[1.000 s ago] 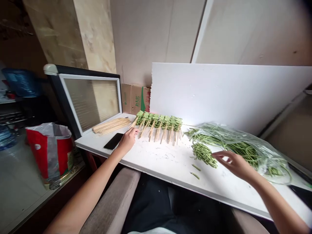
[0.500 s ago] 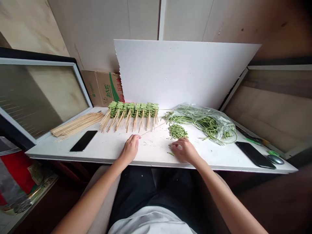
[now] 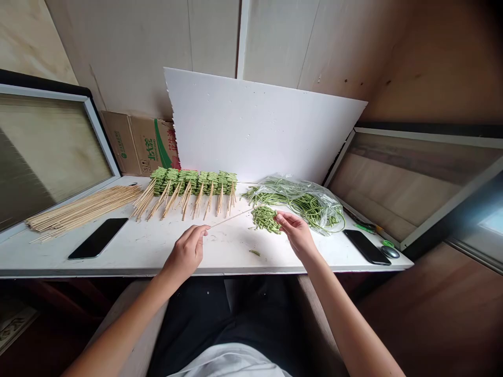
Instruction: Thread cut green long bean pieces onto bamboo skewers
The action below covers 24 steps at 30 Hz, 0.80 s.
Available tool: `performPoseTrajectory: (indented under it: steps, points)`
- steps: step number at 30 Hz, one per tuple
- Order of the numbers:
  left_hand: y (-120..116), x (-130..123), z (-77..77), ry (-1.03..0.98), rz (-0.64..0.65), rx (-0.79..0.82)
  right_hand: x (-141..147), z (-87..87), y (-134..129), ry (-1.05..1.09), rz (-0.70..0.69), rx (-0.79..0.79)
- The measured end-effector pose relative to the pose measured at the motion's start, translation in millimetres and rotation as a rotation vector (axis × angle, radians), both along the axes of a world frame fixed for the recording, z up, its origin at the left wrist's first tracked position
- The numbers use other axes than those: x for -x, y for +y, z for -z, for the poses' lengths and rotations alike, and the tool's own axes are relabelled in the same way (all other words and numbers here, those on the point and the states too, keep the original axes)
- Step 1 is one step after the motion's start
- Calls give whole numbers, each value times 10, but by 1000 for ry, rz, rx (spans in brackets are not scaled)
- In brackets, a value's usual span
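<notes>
My left hand (image 3: 187,250) is closed, with thumb and fingers pinching the end of a thin wooden skewer (image 3: 231,218). The skewer slants up and away toward a small pile of cut green bean pieces (image 3: 264,220). My right hand (image 3: 295,231) is just right of that pile, its thumb and fingertips pinched on what looks like one short bean piece, mostly hidden. A single loose bean piece (image 3: 254,252) lies nearer the table's front edge. Behind my left hand stand stacked skewered beans (image 3: 196,182), their bare sticks pointing toward me.
Bare skewers (image 3: 84,209) lie in a heap at the left, beside a black phone (image 3: 98,238). Long beans in a clear plastic bag (image 3: 302,196) are at the back right. Another phone (image 3: 366,246) and a round grey object (image 3: 390,252) sit far right. A white board (image 3: 255,131) stands behind.
My right hand has risen from the front of the table to beside the bean pile, and one of the loose pieces there is gone. The view has turned to the right.
</notes>
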<state>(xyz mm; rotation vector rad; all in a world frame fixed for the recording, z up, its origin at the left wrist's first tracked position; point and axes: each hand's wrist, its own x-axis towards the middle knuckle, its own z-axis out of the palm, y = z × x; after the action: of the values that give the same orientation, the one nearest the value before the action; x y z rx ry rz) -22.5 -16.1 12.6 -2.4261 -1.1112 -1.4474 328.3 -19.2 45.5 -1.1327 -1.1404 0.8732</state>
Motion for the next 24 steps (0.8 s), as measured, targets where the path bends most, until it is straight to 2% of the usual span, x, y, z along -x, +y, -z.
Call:
performPoseTrajectory:
  steps: [4, 8, 14, 24]
  points:
    - [-148, -95, -92, -21, -55, -56, 15, -79, -59, 118, -50, 6]
    - [-224, -138, -131, 10, -30, -84, 94, -175, -146, 176, -134, 21]
    - [-297, -181, -173, 3, -9, -126, 192, -324, -273, 348, -181, -26]
    - [-316, -188, -156, -5, -19, -118, 271, -307, -317, 391, -235, 31]
